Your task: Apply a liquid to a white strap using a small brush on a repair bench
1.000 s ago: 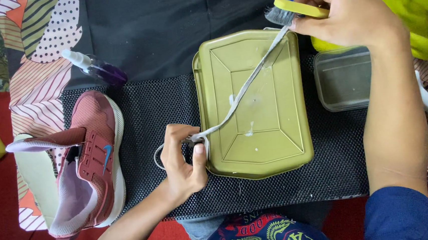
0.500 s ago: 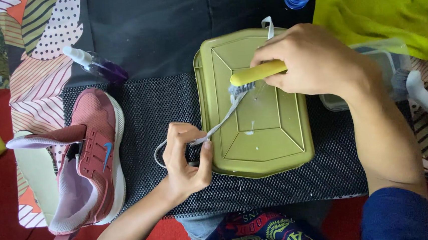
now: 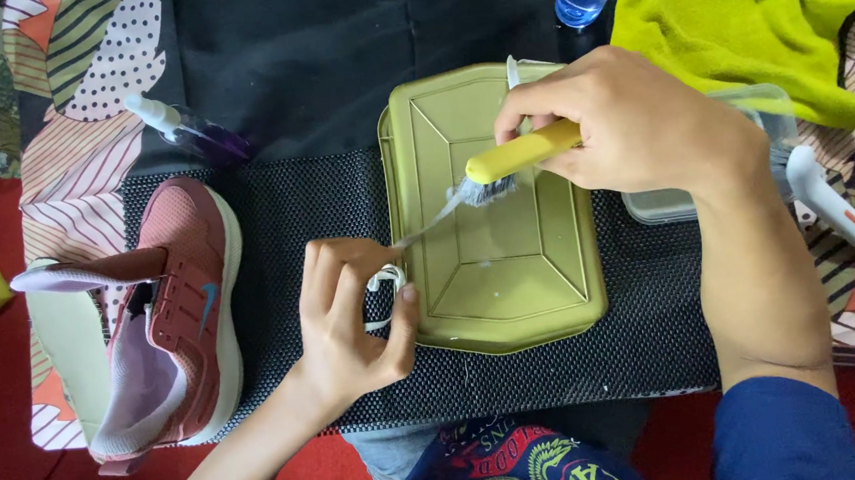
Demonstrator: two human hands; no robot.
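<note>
Currently, the step in hand is scrubbing: the white shoelace (image 3: 427,228) lies stretched across the upturned olive-green plastic tray (image 3: 497,295). The left hand (image 3: 353,320), grip closed, pinches the lace's looped end at the tray's left edge. The right hand (image 3: 630,121), palm down, clasps the yellow-handled brush (image 3: 512,159), bristles on the lace.

Single head cam, looks straight down, close over black mat (image 3: 285,210) (one view only)
</note>
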